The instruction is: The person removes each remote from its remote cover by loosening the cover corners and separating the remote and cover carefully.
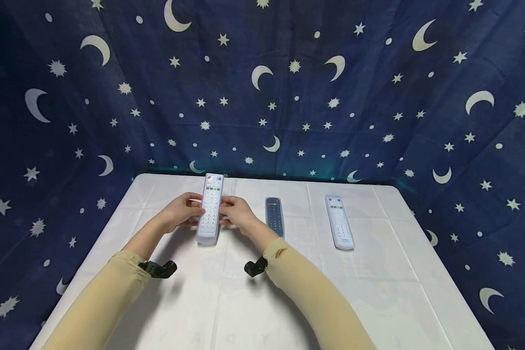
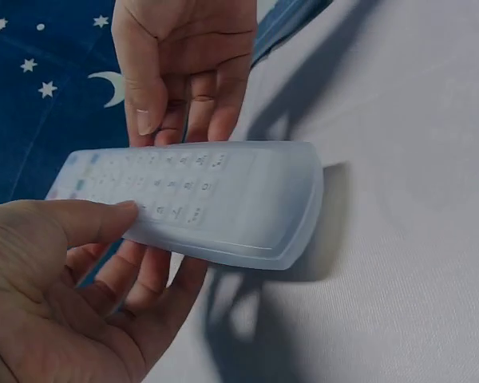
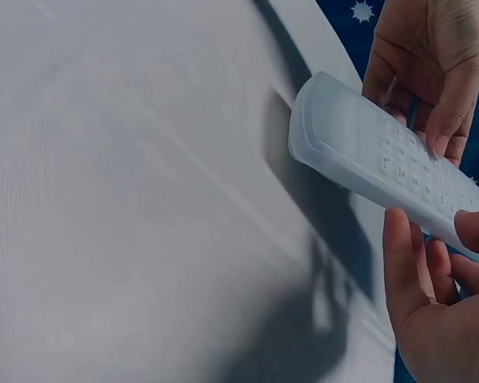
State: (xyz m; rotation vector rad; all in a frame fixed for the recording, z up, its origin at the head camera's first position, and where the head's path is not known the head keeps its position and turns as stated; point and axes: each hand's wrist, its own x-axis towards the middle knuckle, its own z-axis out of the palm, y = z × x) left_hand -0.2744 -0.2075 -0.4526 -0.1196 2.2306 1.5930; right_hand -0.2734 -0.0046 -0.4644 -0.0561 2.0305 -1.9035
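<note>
Both hands hold a white remote control [image 1: 210,209] in a translucent cover above the left part of the table, its button face up. My left hand [image 1: 178,212] grips one long edge, thumb on the button face and fingers beneath, as the left wrist view shows on the remote [image 2: 247,199]. On the opposite edge, my right hand [image 1: 241,214] has its thumb along the side and fingers under the remote [image 3: 367,152]. A shadow below shows the remote raised off the cloth. Nearest to the right forearm lies a dark remote control [image 1: 274,216].
Farther right on the white table [image 1: 376,291] lies a second white remote control [image 1: 339,222]. A dark blue curtain [image 1: 288,97] with moons and stars hangs behind and along the sides. Black wrist devices [image 1: 158,269] jut out from both sleeves.
</note>
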